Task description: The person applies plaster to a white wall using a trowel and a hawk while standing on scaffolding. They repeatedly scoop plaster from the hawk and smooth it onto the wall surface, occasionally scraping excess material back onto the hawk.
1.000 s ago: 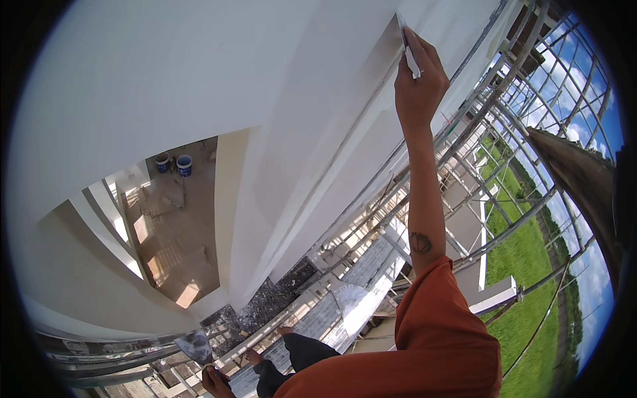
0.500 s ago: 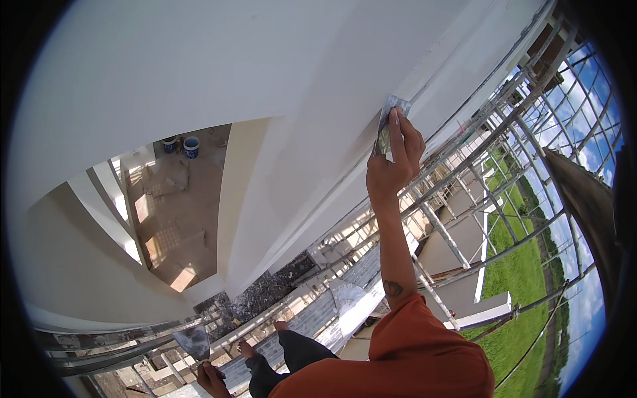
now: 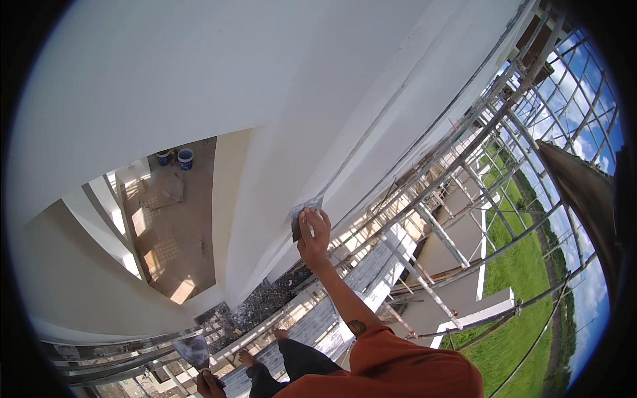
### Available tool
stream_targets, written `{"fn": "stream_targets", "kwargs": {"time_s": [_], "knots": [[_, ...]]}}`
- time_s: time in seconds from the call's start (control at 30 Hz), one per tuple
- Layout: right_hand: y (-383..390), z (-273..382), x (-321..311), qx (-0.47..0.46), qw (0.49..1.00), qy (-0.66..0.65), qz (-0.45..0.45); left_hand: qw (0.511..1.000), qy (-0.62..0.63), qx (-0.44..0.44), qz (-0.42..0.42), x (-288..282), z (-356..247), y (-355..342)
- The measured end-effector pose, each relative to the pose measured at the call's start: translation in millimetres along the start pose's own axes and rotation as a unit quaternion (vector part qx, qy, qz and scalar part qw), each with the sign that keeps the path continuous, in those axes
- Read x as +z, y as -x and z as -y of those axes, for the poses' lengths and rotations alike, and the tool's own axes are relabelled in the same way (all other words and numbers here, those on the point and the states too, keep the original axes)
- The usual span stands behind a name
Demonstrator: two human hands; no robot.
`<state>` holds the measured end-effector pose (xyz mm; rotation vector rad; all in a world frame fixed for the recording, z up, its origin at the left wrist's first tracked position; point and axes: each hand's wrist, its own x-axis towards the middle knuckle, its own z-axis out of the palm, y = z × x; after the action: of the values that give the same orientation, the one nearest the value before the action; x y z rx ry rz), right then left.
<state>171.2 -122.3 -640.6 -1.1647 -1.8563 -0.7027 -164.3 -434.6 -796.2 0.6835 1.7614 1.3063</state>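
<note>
My right hand [image 3: 314, 237] is closed on a flat metal scraper blade [image 3: 300, 216], its fingers pressed against the back of the plate. The blade's edge meets the white wall [image 3: 265, 172] along a long ridge or groove line. Low on the left, my left hand [image 3: 210, 385] grips the handle of a putty knife [image 3: 193, 350]. That knife's wide, smeared blade points up and away from the wall work, touching nothing that I can make out.
A wall opening shows a dusty floor [image 3: 174, 225] with two blue buckets [image 3: 186, 158] inside. Below my bare feet lie scaffold planks [image 3: 298, 337]. Metal scaffold poles [image 3: 443, 235] run along the right, with green grass [image 3: 511, 265] beyond.
My right hand has drawn the scraper blade down and left along the wall, from high on it to lower down. My left hand and its putty knife have barely moved.
</note>
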Motion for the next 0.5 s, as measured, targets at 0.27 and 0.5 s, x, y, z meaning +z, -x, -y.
{"fn": "stream_targets", "kwargs": {"time_s": [0.27, 0.5], "knots": [[-163, -24, -120, -0.076, 0.986, 0.015, -0.145, 0.999, 0.051, 0.001, -0.002, -9, 20, -3], [-341, -35, -172, -0.133, 0.956, 0.045, -0.258, 0.999, 0.030, -0.032, 0.004, -12, 22, -4]]}}
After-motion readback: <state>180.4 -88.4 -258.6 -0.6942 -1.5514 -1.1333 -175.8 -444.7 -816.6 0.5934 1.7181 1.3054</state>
